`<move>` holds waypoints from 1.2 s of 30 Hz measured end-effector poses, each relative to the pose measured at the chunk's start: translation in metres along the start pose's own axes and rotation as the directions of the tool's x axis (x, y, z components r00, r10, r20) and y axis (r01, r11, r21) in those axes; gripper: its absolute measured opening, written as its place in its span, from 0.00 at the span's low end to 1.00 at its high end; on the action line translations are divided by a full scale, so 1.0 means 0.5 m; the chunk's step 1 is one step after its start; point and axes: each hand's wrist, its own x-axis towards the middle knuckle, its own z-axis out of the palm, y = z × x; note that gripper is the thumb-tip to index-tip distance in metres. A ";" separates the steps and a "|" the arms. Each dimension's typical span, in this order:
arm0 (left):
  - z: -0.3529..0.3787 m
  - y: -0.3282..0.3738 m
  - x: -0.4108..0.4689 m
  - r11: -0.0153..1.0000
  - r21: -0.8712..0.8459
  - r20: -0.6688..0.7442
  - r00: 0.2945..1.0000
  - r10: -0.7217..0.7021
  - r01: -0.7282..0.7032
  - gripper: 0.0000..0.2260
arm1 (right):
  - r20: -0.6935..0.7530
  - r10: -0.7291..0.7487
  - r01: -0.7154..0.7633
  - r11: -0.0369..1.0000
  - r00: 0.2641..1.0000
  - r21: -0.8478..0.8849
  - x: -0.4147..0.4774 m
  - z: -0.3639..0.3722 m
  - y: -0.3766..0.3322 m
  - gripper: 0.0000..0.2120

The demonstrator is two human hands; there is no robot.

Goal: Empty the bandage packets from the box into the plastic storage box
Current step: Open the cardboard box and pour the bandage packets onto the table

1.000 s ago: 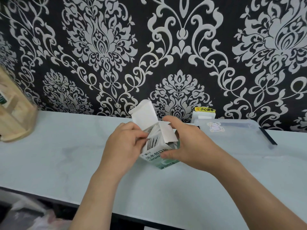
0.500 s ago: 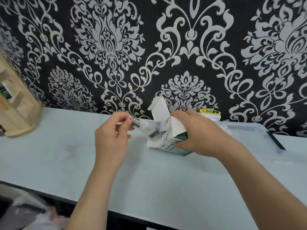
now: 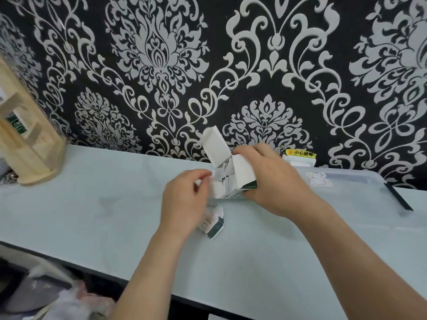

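The right hand (image 3: pixel 272 184) grips the box (image 3: pixel 242 173), mouth tipped toward 9 o'clock for the left hand (image 3: pixel 184 202), curled there with grip unclear; packets (image 3: pixel 213 224) lie at its 6 o'clock, storage box (image 3: pixel 358 181) at 3.

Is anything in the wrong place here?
Yes. A small bunch of bandage packets lies loose on the table, just in front of the bandage box that the right hand holds, next to the left hand. They are not in the plastic storage box further right.
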 end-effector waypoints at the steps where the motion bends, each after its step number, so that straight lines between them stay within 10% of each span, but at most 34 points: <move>1: 0.014 0.011 0.000 0.999 -0.039 0.039 0.999 0.007 -0.006 0.09 | -0.024 -0.015 0.016 1.000 1.000 0.007 -0.001 0.004 0.000 0.36; 24: -0.051 -0.059 0.029 0.874 -0.441 -0.220 0.919 -0.328 0.206 0.13 | -0.159 0.136 -0.149 0.986 0.978 -0.072 -0.019 0.038 -0.007 0.34; 32: -0.024 -0.058 0.005 0.950 -0.229 0.123 0.975 -0.187 0.211 0.22 | -0.241 0.137 -0.122 0.990 0.961 0.076 -0.019 0.046 -0.001 0.34; 36: -0.029 -0.024 -0.003 0.990 -0.142 -0.113 0.993 -0.019 0.002 0.21 | -0.232 0.116 -0.087 0.987 0.966 0.135 -0.019 0.047 -0.011 0.35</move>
